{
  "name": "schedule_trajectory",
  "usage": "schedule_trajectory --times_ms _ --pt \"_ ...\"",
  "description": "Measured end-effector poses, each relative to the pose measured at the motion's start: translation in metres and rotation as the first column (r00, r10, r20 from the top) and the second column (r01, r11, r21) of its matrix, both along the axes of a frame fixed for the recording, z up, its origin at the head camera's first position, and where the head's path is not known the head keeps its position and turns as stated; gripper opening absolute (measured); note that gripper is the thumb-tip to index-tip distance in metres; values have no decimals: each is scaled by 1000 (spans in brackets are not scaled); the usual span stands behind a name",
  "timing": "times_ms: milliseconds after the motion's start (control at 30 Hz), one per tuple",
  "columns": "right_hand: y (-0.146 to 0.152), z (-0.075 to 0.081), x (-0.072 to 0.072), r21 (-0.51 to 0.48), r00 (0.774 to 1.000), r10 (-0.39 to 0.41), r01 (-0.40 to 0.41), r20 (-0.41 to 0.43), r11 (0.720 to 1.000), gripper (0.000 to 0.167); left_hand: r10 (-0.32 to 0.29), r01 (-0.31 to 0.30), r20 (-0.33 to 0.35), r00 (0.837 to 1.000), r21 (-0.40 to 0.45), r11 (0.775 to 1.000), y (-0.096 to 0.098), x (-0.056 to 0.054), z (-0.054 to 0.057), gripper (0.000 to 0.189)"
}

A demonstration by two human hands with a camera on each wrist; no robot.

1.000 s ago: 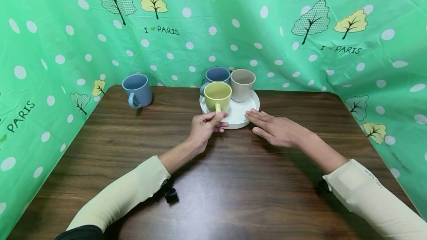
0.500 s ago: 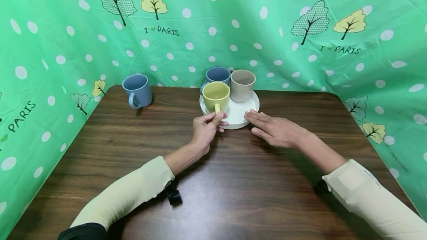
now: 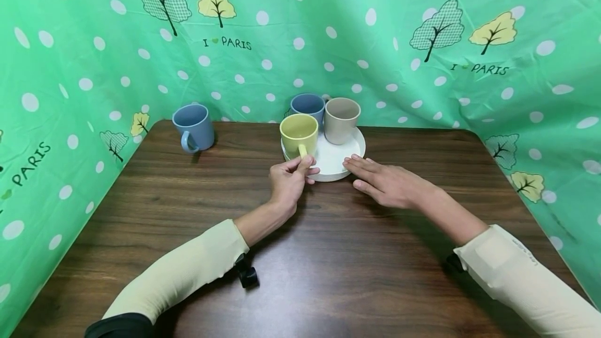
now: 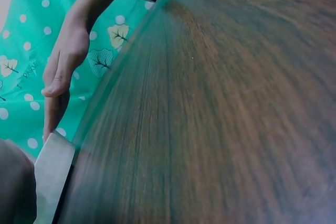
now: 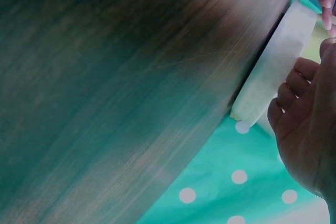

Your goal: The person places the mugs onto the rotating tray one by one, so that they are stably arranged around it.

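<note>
My left hand [image 3: 288, 181] pinches the handle of a yellow-green mug [image 3: 299, 130] between thumb and fingers. The mug is upright over the left part of a round white tray [image 3: 332, 163]; its base is hidden, so I cannot tell whether it touches the tray. Behind it on the tray stand a blue mug [image 3: 308, 104], partly covered, and a beige mug [image 3: 340, 121]. My right hand [image 3: 392, 182] lies with straight fingers at the tray's front right rim. In the right wrist view the fingers [image 5: 286, 98] are beside the tray wall [image 5: 278, 61].
Another blue mug [image 3: 193, 127] stands at the table's back left, its handle toward me. The dark wooden table [image 3: 352, 275] stretches in front of the tray. A green dotted curtain [image 3: 300, 30] hangs behind and at both sides.
The yellow-green mug has shifted slightly left in my left hand, showing more of the tray and covering the rear blue mug's handle. My right hand has barely moved.
</note>
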State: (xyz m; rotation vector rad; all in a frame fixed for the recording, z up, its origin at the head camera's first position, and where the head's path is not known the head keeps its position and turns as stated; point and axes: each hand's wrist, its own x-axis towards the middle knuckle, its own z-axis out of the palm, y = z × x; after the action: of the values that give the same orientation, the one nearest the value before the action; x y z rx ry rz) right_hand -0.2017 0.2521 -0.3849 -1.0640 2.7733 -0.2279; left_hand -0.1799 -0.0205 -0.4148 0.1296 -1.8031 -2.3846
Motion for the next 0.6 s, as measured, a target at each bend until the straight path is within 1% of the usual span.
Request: schedule_trajectory --times_ms 167,367,600 --pt "-2 1 2 -15 1000 -5 5 10 1000 60 37 -36 11 999 -45 998 -2 -2 0 28" --pt "-5 1 2 -30 1000 5 -5 12 1000 58 33 -32 31 999 -46 998 -4 -5 0 26" --pt "-6 0 2 -35 1000 4 -3 23 999 58 20 -18 28 999 -79 997 -7 -6 -2 27"
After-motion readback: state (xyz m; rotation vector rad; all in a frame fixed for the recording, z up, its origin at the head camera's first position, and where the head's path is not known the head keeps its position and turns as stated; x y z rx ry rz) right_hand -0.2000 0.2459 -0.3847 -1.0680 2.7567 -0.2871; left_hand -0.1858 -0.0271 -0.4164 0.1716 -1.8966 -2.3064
